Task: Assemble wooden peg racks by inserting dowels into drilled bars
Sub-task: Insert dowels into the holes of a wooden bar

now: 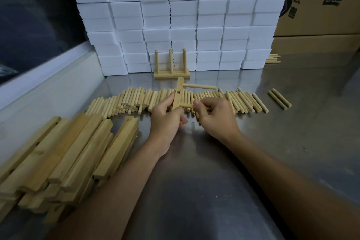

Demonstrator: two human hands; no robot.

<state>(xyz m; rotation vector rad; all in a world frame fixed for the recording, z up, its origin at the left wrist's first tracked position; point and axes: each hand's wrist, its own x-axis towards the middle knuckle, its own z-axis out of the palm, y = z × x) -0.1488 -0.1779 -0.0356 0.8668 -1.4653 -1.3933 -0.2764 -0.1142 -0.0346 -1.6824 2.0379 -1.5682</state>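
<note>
Bar stock (64, 154) is piled at my near left, within reach of the hand that holds the work. Some show drilled holes on the side faces.

My left hand (167, 121) grips the bar (178, 93) by its lower end and holds it upright above the table (214, 191), holes facing right so the other hand can feed straight in. My right hand (216, 117) pinches a dowel (186, 105) and has its tip at the bottom hole; looks like it's entering, can't tell how deep. Both hands are closed on wood and nearly touching, which keeps the push short and square.

Top dowel (200, 86) is already seated and sticks out to the right. Middle hole is open. So I judge one peg in, one going in, one left.

Loose dowels (136, 99) lie in a row just behind my hands, so the right hand has a short reach for the next one. Two strays (279, 98) sit apart to the right.

Further back a finished rack (171, 70) stands with three pegs up, against a wall of white foam blocks (175, 15). Cardboard boxes (321, 6) at far right.

Risk: peg going in skewed if the bar tilts.
</note>
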